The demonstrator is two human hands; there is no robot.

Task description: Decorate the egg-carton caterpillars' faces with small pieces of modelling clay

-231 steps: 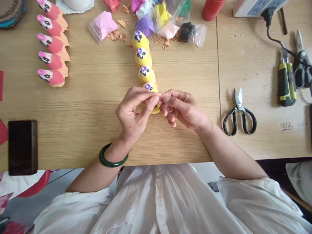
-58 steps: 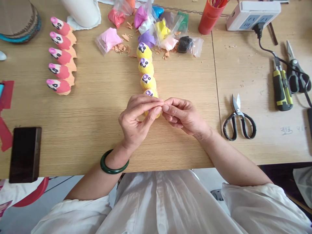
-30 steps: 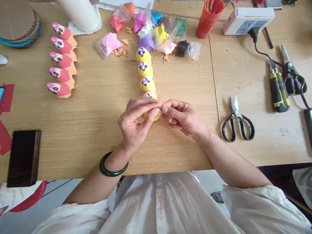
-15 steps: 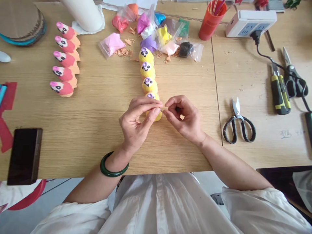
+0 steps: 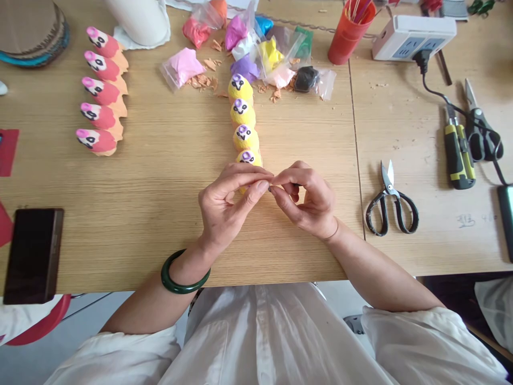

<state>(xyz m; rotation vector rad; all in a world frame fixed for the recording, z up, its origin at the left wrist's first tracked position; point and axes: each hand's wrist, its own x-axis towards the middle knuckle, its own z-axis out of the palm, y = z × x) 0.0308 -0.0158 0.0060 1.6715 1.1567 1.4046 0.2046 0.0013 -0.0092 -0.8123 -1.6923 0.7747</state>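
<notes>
The row of yellow clay faces (image 5: 245, 138) lay on the wooden table (image 5: 160, 214) just beyond the hands, its near end hidden under the fingers. The left hand (image 5: 224, 206), a green bangle (image 5: 182, 289) at its wrist, had thumb and fingertips drawn close; whether they gripped anything could not be told. The right hand (image 5: 308, 200) met it, a dark speck (image 5: 270, 188) at its thumb tip and a dark lump (image 5: 297, 185) tucked under its curled fingers.

At the row's far end, bagged purple clay (image 5: 245, 68) crowded close, with orange crumbs (image 5: 202, 82) scattered nearby and bagged black clay (image 5: 306, 79) to the right. A row of red clay faces (image 5: 105, 92) stood well apart at left, beyond the phone (image 5: 32, 254). Black-handled scissors (image 5: 388, 187) lay right of the hands; farther over, a power cable (image 5: 434, 92) crossed the larger scissors (image 5: 476, 141).
</notes>
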